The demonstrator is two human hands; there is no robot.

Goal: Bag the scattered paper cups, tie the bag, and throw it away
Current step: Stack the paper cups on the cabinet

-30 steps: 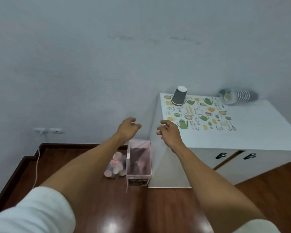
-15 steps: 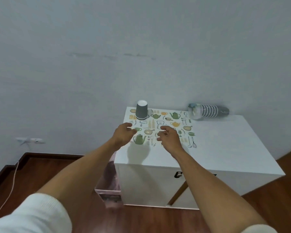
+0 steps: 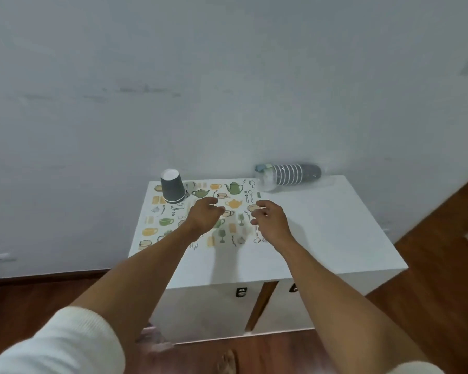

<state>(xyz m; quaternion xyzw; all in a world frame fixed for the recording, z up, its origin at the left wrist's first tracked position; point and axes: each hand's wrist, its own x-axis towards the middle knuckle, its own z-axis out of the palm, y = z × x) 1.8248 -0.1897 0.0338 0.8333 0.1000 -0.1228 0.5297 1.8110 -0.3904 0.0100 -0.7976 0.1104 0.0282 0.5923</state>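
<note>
1. Ahead of our left hand (image 3: 203,218) and a little to its left, we see a single grey paper cup (image 3: 172,186) standing upside down, its white base facing up, near the far left corner of the bench.
2. Ahead of our right hand (image 3: 270,223) and off to its right lies a stack of grey paper cups with white rims (image 3: 295,174), on its side inside a clear plastic sleeve, close to the wall and well apart from both hands.
3. Both hands hover over the bench with fingers loosely curled and relaxed; neither holds anything. They are near each other with a gap between them.
4. Under the hands is a white placemat printed with green and yellow teapots, cups and utensils (image 3: 157,225). The upturned cup stands on its far left part.
5. The mat lies on the left half of a white rectangular bench (image 3: 335,233) pushed against a pale grey wall (image 3: 227,76).
6. Below the bench top, nearer to us than the hands, are white cabinet fronts with small dark handles (image 3: 241,292) and a wooden leg (image 3: 260,306).
7. The floor is dark reddish-brown wood (image 3: 430,279). Our bare foot (image 3: 226,361) shows at the bottom, and white sleeves (image 3: 52,344) are pushed up on our forearms.
8. Something pinkish (image 3: 153,337) sits on the floor beneath our left arm; it is too blurred for us to tell what it is.
</note>
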